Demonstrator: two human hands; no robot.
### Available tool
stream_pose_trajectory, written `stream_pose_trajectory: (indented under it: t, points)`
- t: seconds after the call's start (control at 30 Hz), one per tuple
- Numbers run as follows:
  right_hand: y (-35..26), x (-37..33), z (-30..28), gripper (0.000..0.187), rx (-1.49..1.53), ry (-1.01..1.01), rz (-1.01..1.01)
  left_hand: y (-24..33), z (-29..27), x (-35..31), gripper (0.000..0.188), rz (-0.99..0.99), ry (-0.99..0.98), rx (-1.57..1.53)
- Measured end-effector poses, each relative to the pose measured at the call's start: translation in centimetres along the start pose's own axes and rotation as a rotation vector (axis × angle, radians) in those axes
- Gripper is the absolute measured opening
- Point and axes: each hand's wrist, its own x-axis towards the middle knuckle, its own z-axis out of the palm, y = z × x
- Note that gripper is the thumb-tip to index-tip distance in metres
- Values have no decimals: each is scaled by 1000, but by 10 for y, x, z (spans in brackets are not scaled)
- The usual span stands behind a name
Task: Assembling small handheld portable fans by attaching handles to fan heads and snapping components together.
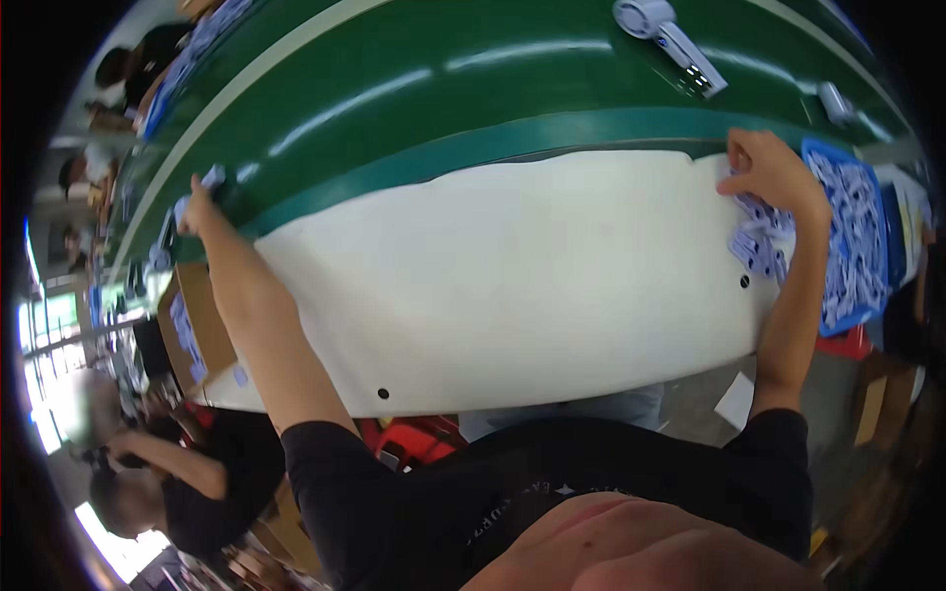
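Note:
At the left end of the green belt, my left hand (200, 212) is closed around a pale lavender handheld fan (213, 177), parts of which show on both sides of my fingers. My right hand (774, 175) is above the right end of the white tabletop (493, 286), its fingers bent and the thumb apart from them; I see nothing between them. Just below it lie several small lavender plastic parts (757, 246), partly hidden by my wrist. Beside my right forearm, a blue bin (810, 158) is heaped with similar parts.
Another handheld fan (675, 44) lies on the green belt (394, 128) at the far right, with a small lavender piece (836, 101) beyond it. A cardboard box (202, 305) of lavender parts stands left. A co-worker (177, 473) sits at lower left; a red stool (424, 438) is under the table.

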Motion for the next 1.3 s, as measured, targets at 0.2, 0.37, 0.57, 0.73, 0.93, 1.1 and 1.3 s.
stream_pose_trajectory:
  t: [0.2, 0.37, 0.57, 0.73, 0.93, 1.1, 1.3]
  points:
    - [25, 0, -5, 20, 164, 35, -89, 45, -69, 49, 67, 115, -286, -221]
    - [-15, -13, -47, 32, 443, -104, -41, 31, -100, -26, 40, 297, -772, -781]
    - [-48, 0, 21, 10, 535, 87, -538, 26, -122, -274, 38, 418, -1332, -1114]
    - [-54, 14, 53, 12, 313, 157, -851, -1, -160, -468, 43, 574, -1845, -1038]
    - [-72, -6, 31, 14, 271, 251, -706, -44, -142, -537, 55, 908, -2160, -1388]
    - [-76, -5, 36, 18, 96, 99, -673, -52, -185, -550, 45, 406, -1600, -1089]
    - [-75, -39, 29, 16, 227, 12, -561, -55, -162, -563, 55, 304, -1656, -1206]
